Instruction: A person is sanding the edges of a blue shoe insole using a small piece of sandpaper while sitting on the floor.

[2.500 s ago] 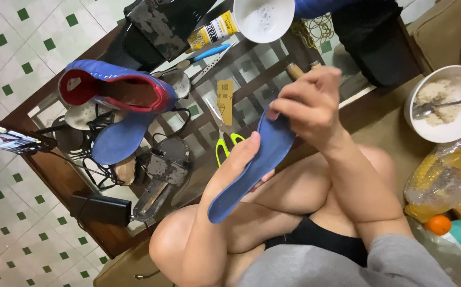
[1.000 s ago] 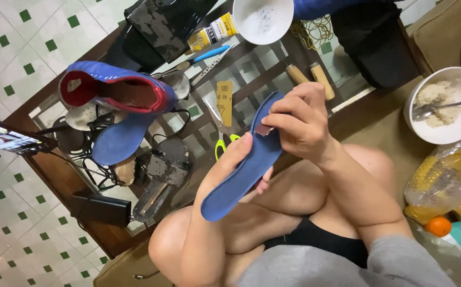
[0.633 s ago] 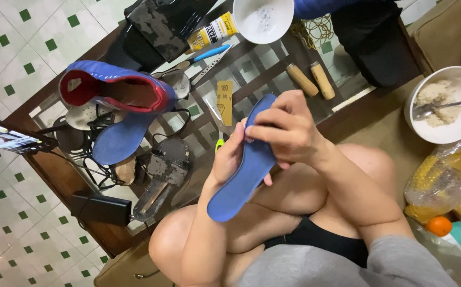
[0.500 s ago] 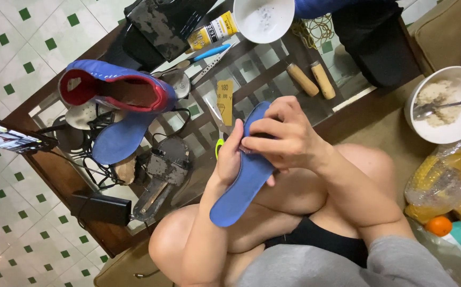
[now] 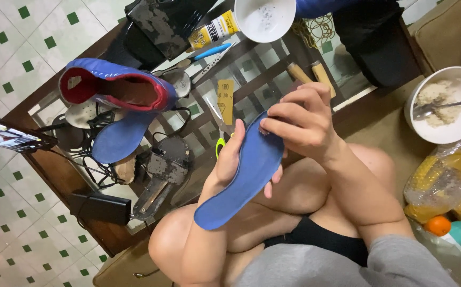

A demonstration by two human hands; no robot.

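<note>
1. The left hand (image 5: 230, 159) curls around the blue insole (image 5: 244, 175) from behind, so it stays up over the knees.
2. The right hand (image 5: 299, 125) pinches the insole's top end with bent fingers.
3. The blue and red shoe (image 5: 116, 90) lies on its side on the counter (image 5: 252, 90), with yellow scissors (image 5: 219, 146) near.

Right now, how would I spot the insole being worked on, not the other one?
Start at the glass-topped table, then come toward the bare knees. The blue insole lies between the left hand and right hand; the other insole lies under the shoe.
</note>
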